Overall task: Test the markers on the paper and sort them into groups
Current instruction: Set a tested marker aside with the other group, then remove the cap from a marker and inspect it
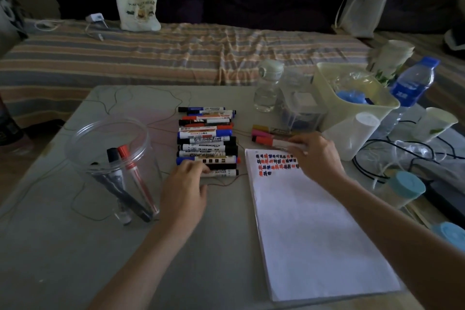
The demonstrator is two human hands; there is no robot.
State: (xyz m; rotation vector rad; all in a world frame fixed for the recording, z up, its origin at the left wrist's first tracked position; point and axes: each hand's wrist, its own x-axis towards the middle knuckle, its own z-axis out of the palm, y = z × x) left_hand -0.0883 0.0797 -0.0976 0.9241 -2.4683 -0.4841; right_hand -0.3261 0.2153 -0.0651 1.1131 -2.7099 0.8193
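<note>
A row of several markers [207, 138] lies side by side in the table's middle. My left hand [185, 189] rests at the row's near end, its fingers curled onto the nearest marker [224, 173]. White paper [314, 229] lies to the right, with red, blue and black test marks [276, 163] at its top. My right hand [314, 156] is above those marks and grips a red-capped marker [270, 141]. A small group of pink and orange markers [264, 132] lies just beyond it. A clear plastic jar [110, 156] on the left holds a red, a black and another dark marker.
A cream bin [352, 98], clear bottles, a blue-capped water bottle [412, 85], paper cups and black cables crowd the table's right side. Blue-lidded jars [405, 189] stand at the right edge. A striped bed with a tote bag [137, 7] lies behind the table.
</note>
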